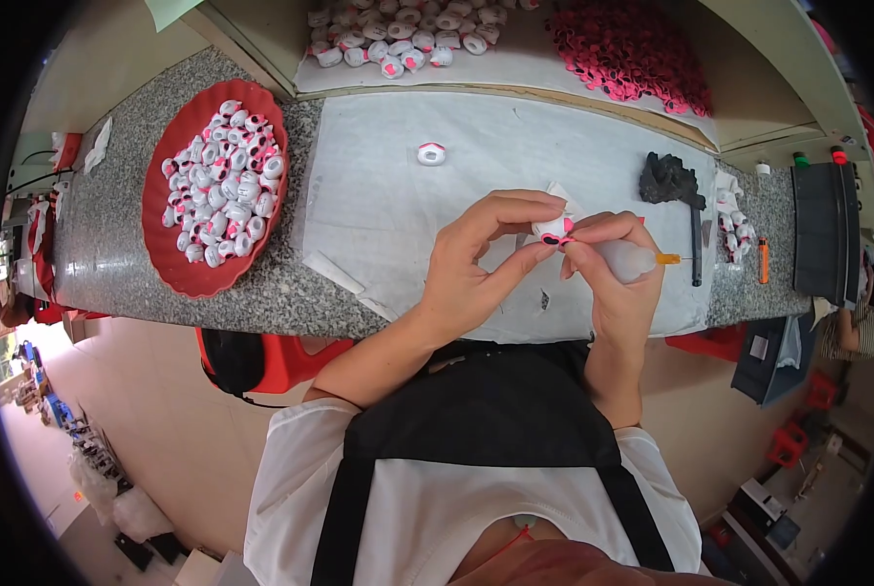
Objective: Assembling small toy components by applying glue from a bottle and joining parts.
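Between the fingertips of both hands is a small rounded white plastic figure piece with a pink-and-black part at its lower front. My left hand pinches it from the left. My right hand presses finger and thumb on the pink part; against its palm it also holds a translucent squeeze bottle with an orange tip and thin needle, pointing right. A single white piece with a pink edge lies on the white sheet beyond my hands.
To the left, a red oval basket holds many finished-looking white and pink pieces. Shelf compartments at the back hold white pieces and a heap of pink parts. Right: crumpled black material, a black stick, an orange tool and a dark bin.
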A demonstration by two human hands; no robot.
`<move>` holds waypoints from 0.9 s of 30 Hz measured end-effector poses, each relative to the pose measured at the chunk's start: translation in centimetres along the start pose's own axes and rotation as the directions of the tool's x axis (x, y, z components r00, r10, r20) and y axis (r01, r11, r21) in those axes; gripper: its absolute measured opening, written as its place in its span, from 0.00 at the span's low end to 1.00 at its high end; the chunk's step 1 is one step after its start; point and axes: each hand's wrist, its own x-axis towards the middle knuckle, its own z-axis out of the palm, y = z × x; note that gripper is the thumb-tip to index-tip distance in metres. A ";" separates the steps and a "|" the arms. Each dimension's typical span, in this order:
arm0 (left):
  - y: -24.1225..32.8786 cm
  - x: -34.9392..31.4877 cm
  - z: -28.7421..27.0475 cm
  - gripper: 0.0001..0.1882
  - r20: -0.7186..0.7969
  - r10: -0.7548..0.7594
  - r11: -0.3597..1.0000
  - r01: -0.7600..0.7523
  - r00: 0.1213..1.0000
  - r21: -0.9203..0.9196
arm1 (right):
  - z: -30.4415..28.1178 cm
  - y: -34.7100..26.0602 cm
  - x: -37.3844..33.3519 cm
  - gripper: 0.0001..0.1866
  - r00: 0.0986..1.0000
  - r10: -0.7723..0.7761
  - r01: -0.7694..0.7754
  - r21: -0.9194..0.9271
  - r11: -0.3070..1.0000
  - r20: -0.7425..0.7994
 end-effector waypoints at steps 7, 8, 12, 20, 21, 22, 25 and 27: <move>0.3 0.0 -0.3 0.15 0.055 -0.148 0.931 0.158 0.987 -0.329 | -0.2 0.5 -0.2 0.10 0.996 -0.086 0.086 0.011 0.996 0.019; 0.4 0.0 -0.3 0.15 0.057 -0.146 0.932 0.157 0.988 -0.328 | -0.4 0.7 -0.2 0.11 0.992 -0.121 0.119 0.047 0.992 0.039; 0.3 -0.2 -0.4 0.14 0.066 -0.197 0.904 0.208 0.978 -0.373 | -0.1 -0.1 -0.2 0.17 0.996 -0.038 0.034 0.059 0.998 0.079; 0.2 -0.2 -0.3 0.12 0.069 -0.122 0.946 0.137 0.990 -0.293 | -0.2 0.8 0.1 0.16 0.991 -0.025 0.007 0.137 0.990 0.135; 0.4 -0.2 -0.3 0.12 0.071 -0.141 0.944 0.156 0.987 -0.291 | -0.3 0.8 0.1 0.14 0.991 -0.036 0.015 0.157 0.987 0.128; 0.4 -0.2 -0.3 0.11 0.075 -0.160 0.940 0.175 0.984 -0.292 | -0.3 0.8 0.1 0.14 0.991 -0.035 0.015 0.157 0.988 0.127; 0.2 -0.4 -0.3 0.11 0.075 -0.105 0.963 0.120 0.992 -0.243 | -0.2 0.7 -0.1 0.13 0.992 -0.056 0.038 0.156 0.987 0.117; 0.2 -0.4 -0.3 0.11 0.076 -0.088 0.966 0.104 0.993 -0.239 | -0.2 0.7 -0.3 0.12 0.993 -0.046 0.026 0.171 0.985 0.112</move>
